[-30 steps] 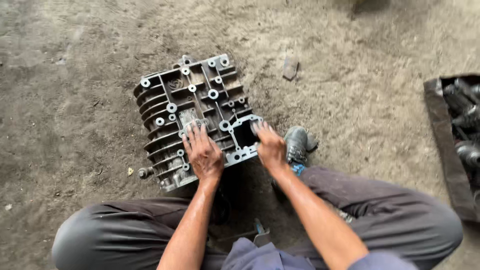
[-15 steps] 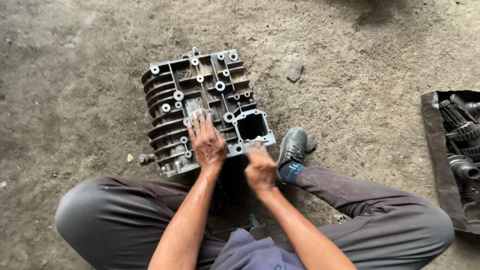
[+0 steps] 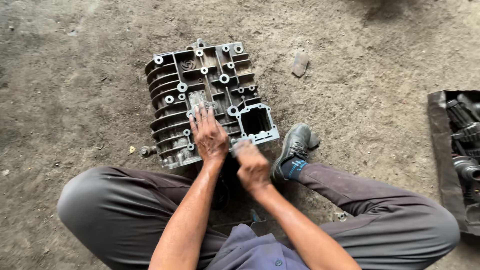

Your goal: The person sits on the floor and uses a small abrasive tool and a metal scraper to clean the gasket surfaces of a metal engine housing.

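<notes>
While the person sat on the ground: a grey cast-metal housing lay flat on the dirt floor, in the upper middle of the frame, between the bent knees.
Housing: ribbed along its left side, dotted with round bolt bosses, with a square opening at its lower right corner.
Left hand: lay palm down on the lower middle of the housing, fingers spread and flat against the metal, clasping nothing.
Right hand: sat just below the housing's lower right corner, beside the left wrist, its grip curled closed around a small grey object that touched the housing's edge; what the object was could not be told.
Shoe: a dark one, just right of the right hand and close to the housing's square opening.
Legs: in grey trousers, filling the lower part of the frame.
Small bolt: on the floor just left of the housing's lower left corner.
Stone chip: on the floor to the upper right of the housing, apart from it.
Dark tray: at the right edge of the frame, holding greasy gear parts, well apart from both hands.
</notes>
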